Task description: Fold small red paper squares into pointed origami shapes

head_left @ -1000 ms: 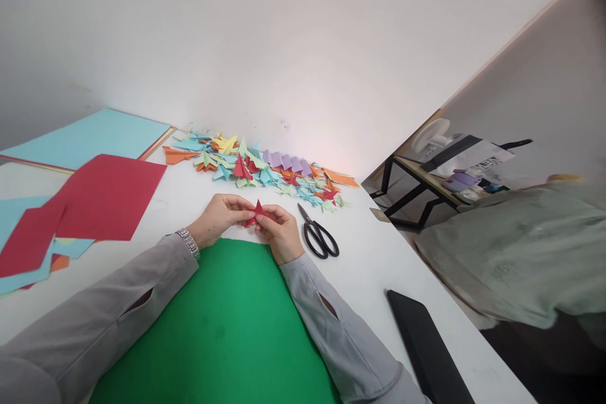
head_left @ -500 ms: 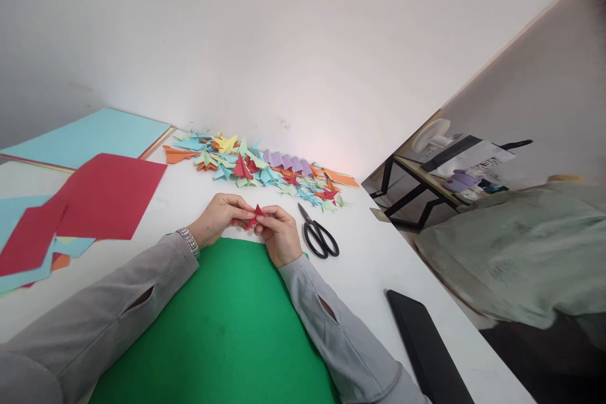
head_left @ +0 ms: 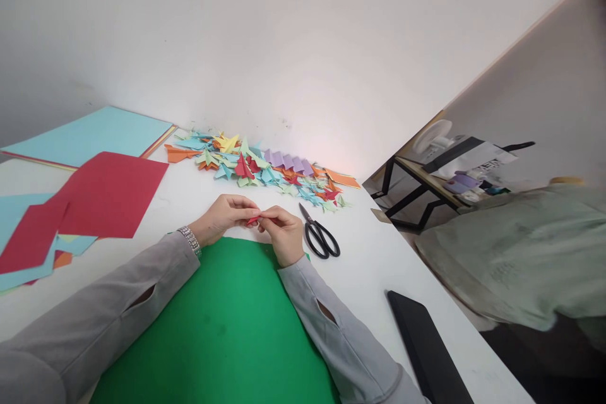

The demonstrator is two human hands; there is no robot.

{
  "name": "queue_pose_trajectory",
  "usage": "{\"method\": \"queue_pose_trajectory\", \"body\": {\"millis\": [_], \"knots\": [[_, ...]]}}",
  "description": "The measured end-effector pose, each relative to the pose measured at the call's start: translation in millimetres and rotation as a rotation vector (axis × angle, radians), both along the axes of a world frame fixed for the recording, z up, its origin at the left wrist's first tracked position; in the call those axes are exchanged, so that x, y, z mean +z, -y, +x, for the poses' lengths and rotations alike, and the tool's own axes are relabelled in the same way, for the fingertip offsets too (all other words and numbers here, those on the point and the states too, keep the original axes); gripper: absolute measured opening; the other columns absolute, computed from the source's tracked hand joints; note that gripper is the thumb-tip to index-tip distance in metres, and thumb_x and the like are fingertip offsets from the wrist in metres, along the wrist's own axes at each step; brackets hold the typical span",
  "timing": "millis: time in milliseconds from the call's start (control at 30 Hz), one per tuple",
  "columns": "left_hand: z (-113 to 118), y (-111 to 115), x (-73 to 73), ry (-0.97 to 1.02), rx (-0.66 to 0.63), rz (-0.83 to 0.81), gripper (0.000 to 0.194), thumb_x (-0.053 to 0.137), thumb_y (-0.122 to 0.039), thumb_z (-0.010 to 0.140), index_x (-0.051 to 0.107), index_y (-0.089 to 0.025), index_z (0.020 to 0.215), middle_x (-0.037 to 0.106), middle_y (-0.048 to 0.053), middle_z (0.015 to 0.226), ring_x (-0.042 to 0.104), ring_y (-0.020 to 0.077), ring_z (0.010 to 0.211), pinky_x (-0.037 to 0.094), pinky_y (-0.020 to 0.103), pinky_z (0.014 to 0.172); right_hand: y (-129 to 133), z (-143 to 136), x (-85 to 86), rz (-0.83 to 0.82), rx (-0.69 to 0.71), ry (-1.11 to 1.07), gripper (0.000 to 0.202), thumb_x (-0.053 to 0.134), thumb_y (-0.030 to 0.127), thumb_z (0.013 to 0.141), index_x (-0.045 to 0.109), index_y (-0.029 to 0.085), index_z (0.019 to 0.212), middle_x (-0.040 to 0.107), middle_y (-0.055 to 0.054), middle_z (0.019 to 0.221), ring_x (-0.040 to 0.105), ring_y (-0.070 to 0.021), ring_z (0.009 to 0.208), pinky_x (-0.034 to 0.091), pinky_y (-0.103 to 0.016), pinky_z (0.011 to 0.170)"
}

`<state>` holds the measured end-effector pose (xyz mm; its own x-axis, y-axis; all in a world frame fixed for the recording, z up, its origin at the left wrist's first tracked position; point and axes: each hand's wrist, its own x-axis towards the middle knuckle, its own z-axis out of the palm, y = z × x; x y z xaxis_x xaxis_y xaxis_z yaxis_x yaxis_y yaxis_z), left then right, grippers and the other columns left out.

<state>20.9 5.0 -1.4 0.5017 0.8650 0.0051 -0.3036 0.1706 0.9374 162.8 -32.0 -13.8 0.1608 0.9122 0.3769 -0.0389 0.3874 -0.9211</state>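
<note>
A small folded piece of red paper is pinched between the fingertips of both hands, mostly hidden by them. My left hand grips it from the left, with a bracelet at the wrist. From the right, my right hand closes thumb and fingers on the same piece. Both hands are just above the far edge of a green mat. Black-handled scissors lie slightly open to the right of my right hand. Behind the hands is a heap of small folded paper shapes in many colours.
Red sheets and light blue paper lie at left, before a stack of large coloured sheets. A black flat object rests near the table's right edge. Beyond stand a low shelf with a fan and green cloth.
The red paper's pointed tips stood out above the fingers before; now only a small flat bit shows. My fingertips have drawn closer together over it.
</note>
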Motion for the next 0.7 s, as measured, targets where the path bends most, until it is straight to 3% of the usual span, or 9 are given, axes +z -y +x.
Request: {"method": "queue_pose_trajectory", "body": {"millis": [700], "knots": [[3.3, 1.9, 2.2, -0.108, 0.194, 0.09, 0.029, 0.085, -0.025, 0.047, 0.072, -0.011, 0.069, 0.068, 0.004, 0.059, 0.059, 0.0132, 0.055, 0.049, 0.028, 0.058, -3.7, 1.9, -2.3, -0.088, -0.101, 0.002, 0.011, 0.072, 0.021, 0.06, 0.07, 0.019, 0.071, 0.065, 0.002, 0.052, 0.058, -0.0127, 0.046, 0.05, -0.028, 0.05]]}}
